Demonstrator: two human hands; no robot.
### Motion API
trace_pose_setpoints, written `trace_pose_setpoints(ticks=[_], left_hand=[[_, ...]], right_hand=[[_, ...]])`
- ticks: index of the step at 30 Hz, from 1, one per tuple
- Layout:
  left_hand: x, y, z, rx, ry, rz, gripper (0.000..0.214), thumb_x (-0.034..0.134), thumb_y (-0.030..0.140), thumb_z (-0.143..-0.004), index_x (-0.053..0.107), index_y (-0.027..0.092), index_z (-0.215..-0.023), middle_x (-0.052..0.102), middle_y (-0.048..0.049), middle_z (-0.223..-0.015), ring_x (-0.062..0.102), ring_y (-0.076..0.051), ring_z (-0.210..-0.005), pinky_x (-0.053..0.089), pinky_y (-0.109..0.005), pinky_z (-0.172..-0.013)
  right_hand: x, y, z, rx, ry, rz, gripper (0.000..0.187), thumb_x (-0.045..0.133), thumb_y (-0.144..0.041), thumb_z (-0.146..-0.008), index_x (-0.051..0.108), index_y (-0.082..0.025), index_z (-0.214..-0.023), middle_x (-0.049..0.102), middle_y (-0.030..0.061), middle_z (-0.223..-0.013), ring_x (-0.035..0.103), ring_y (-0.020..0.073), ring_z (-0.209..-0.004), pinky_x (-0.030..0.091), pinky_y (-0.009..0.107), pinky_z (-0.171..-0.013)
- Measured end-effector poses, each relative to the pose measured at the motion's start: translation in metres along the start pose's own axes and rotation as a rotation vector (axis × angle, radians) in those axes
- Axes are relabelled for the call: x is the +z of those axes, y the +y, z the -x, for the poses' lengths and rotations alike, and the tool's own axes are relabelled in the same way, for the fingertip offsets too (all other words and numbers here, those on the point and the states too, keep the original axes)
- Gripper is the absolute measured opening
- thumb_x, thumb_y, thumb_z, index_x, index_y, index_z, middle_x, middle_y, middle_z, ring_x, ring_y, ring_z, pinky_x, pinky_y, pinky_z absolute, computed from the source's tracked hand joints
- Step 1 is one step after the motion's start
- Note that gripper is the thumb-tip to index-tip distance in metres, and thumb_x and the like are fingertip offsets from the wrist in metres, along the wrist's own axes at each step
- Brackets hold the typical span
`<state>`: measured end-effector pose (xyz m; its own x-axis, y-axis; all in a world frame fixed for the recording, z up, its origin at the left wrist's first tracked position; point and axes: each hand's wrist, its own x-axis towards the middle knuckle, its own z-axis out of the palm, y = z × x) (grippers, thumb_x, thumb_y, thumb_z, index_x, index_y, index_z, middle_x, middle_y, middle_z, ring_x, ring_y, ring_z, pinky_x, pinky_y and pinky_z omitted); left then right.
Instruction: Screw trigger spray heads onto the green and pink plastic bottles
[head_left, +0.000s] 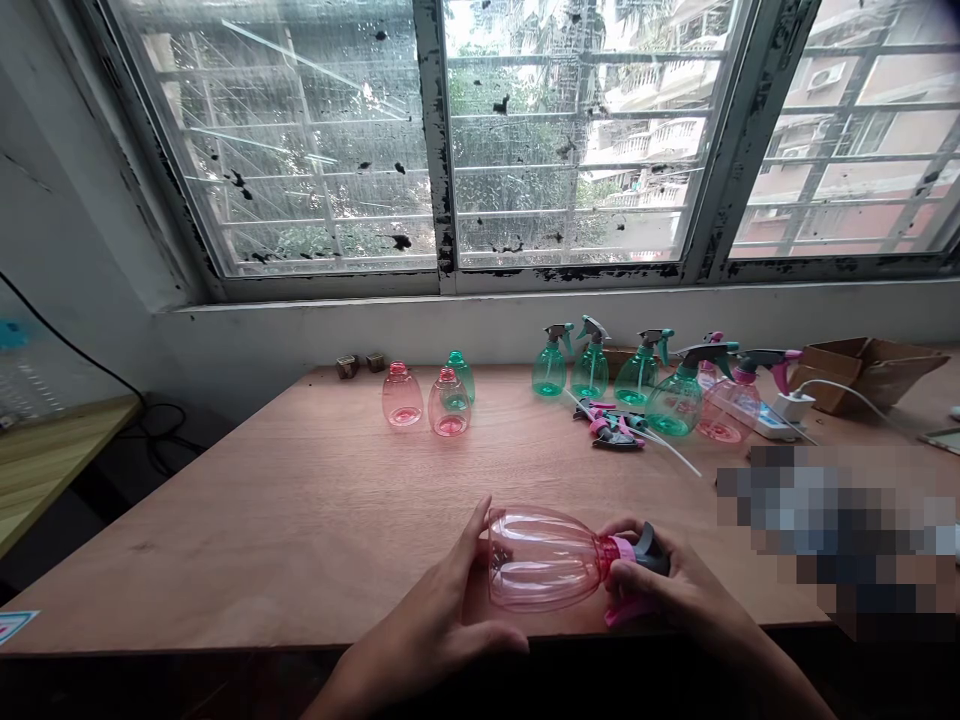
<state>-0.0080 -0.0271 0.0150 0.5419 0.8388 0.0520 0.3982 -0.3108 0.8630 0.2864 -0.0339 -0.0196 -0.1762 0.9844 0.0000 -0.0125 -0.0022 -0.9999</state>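
Note:
A clear pink spray bottle lies on its side above the table's front edge, its base to the left. My right hand is closed around its pink collar and the grey-and-pink spray head. Beside the bottle's base is my left hand, fingers stretched and thumb apart; whether it touches the base I cannot tell. Farther back stand two pink bottles without heads, one on the left and one on the right, with a green bottle behind.
Several green spray bottles with heads stand near the wall. Before them lies a pile of loose spray heads with white tubes. A power strip, a white charger and an open cardboard box are at right. A blurred patch covers the right side.

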Motion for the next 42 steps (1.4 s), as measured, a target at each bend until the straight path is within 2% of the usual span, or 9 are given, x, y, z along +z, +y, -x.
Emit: trace_pose_setpoints(ticks=[2, 8, 12, 17, 23, 28, 34, 39, 42], left_hand=[[-0.0006, 0.0006, 0.0005, -0.005, 0.005, 0.0, 0.11, 0.079, 0.031, -0.081, 0.001, 0.03, -0.159, 0.024, -0.0097, -0.164, 0.036, -0.032, -0.143, 0.025, -0.048, -0.122], [-0.0021, 0.0007, 0.0, -0.018, -0.009, -0.037, 0.098, 0.074, 0.03, -0.085, 0.011, 0.026, -0.159, 0.051, -0.0115, -0.146, 0.039, -0.031, -0.141, 0.027, -0.045, -0.121], [-0.0005, -0.0023, -0.0001, 0.031, -0.016, -0.023, 0.096, 0.07, 0.025, -0.089, 0.004, 0.03, -0.159, 0.048, -0.0103, -0.149, 0.046, -0.027, -0.136, 0.029, -0.043, -0.12], [-0.0002, -0.0017, -0.0001, 0.029, -0.001, -0.03, 0.103, 0.073, 0.026, -0.085, 0.001, 0.03, -0.159, 0.035, -0.0102, -0.159, 0.04, -0.03, -0.14, 0.026, -0.046, -0.121], [-0.0018, 0.0004, -0.0006, 0.002, -0.019, -0.026, 0.094, 0.073, 0.03, -0.086, 0.012, 0.025, -0.159, 0.049, -0.0112, -0.148, 0.04, -0.03, -0.14, 0.028, -0.044, -0.12], [0.0001, -0.0023, -0.0004, 0.029, -0.021, 0.01, 0.097, 0.069, 0.025, -0.09, 0.001, 0.033, -0.158, 0.049, -0.0089, -0.149, 0.049, -0.025, -0.134, 0.033, -0.041, -0.118], [0.0002, -0.0016, -0.001, 0.031, -0.005, 0.013, 0.104, 0.074, 0.026, -0.085, 0.0, 0.032, -0.158, 0.023, -0.0084, -0.165, 0.041, -0.029, -0.14, 0.028, -0.046, -0.121], [-0.0016, -0.0002, -0.0006, 0.011, -0.022, 0.011, 0.096, 0.073, 0.025, -0.086, 0.011, 0.029, -0.158, 0.028, -0.0092, -0.163, 0.044, -0.029, -0.138, 0.03, -0.045, -0.12], [-0.0024, -0.0009, -0.0002, 0.007, -0.021, -0.004, 0.097, 0.073, 0.027, -0.086, 0.01, 0.029, -0.158, 0.025, -0.0082, -0.164, 0.04, -0.028, -0.141, 0.027, -0.044, -0.122]], right_hand=[[0.0002, 0.0001, 0.0001, 0.01, -0.003, -0.008, 0.045, 0.081, -0.051, -0.073, 0.064, -0.018, -0.099, 0.074, 0.0017, -0.068, 0.071, 0.0215, -0.063, 0.059, 0.033, -0.061], [0.0, -0.0007, 0.0003, 0.003, 0.0, 0.008, 0.044, 0.081, -0.051, -0.074, 0.064, -0.018, -0.099, 0.074, 0.0014, -0.068, 0.07, 0.021, -0.063, 0.059, 0.031, -0.06], [-0.0003, -0.0004, -0.0001, 0.001, 0.007, 0.02, 0.044, 0.081, -0.05, -0.073, 0.065, -0.018, -0.098, 0.074, 0.0014, -0.068, 0.071, 0.0213, -0.062, 0.06, 0.032, -0.059], [0.0002, 0.0014, -0.0004, 0.017, 0.008, -0.006, 0.046, 0.082, -0.051, -0.072, 0.064, -0.018, -0.1, 0.074, 0.0014, -0.067, 0.071, 0.0212, -0.062, 0.059, 0.032, -0.059], [0.0002, 0.0001, -0.0003, 0.001, 0.015, 0.003, 0.045, 0.082, -0.05, -0.072, 0.065, -0.018, -0.098, 0.074, 0.001, -0.067, 0.071, 0.0214, -0.061, 0.059, 0.032, -0.059], [-0.0009, 0.0002, -0.0003, 0.001, 0.002, 0.02, 0.041, 0.081, -0.048, -0.075, 0.065, -0.018, -0.098, 0.074, 0.0011, -0.069, 0.071, 0.0215, -0.064, 0.059, 0.032, -0.061], [-0.0004, 0.0012, -0.0004, -0.01, 0.01, 0.012, 0.042, 0.081, -0.049, -0.074, 0.066, -0.018, -0.098, 0.074, 0.001, -0.067, 0.071, 0.0215, -0.062, 0.059, 0.031, -0.058], [-0.0001, 0.0006, -0.0003, 0.003, -0.001, -0.007, 0.045, 0.082, -0.049, -0.073, 0.064, -0.017, -0.099, 0.075, 0.0017, -0.068, 0.071, 0.0207, -0.062, 0.059, 0.031, -0.059], [0.0, 0.0007, -0.0002, 0.018, -0.002, -0.01, 0.047, 0.081, -0.051, -0.073, 0.064, -0.017, -0.099, 0.074, 0.0015, -0.068, 0.071, 0.0214, -0.063, 0.06, 0.033, -0.06]])
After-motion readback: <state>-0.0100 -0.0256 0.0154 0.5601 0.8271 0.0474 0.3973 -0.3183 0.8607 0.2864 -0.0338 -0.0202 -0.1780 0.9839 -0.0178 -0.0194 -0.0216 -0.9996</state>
